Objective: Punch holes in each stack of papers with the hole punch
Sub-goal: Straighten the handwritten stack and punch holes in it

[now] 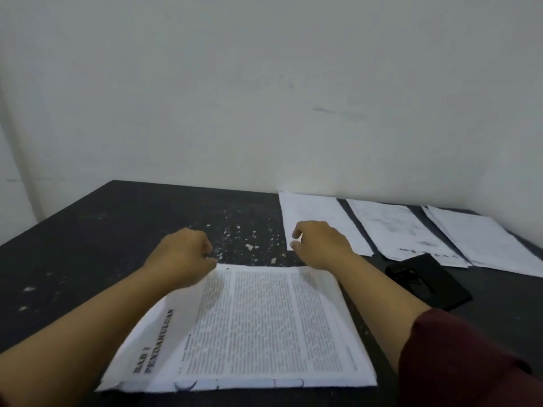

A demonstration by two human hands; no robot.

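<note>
A single head-mounted wide-angle view is provided. The scene is viewed from above and behind the forearms, facing forward and slightly down across the dark table (88, 230) toward the white wall (264, 83), which fills the upper half of the frame. The nearest paper stack (264, 324) is seen at close range, lower centre.

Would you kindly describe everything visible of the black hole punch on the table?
The hole punch is a flat, matte black tool, apparently plastic or painted metal, lying on the dark table to the right of the printed stack. Its far end nearly meets the near edges of the paper stacks along the wall; whether it touches them is unclear. The right forearm hides its near left corner. Neither hand touches it. Blur hides finer details.
</note>
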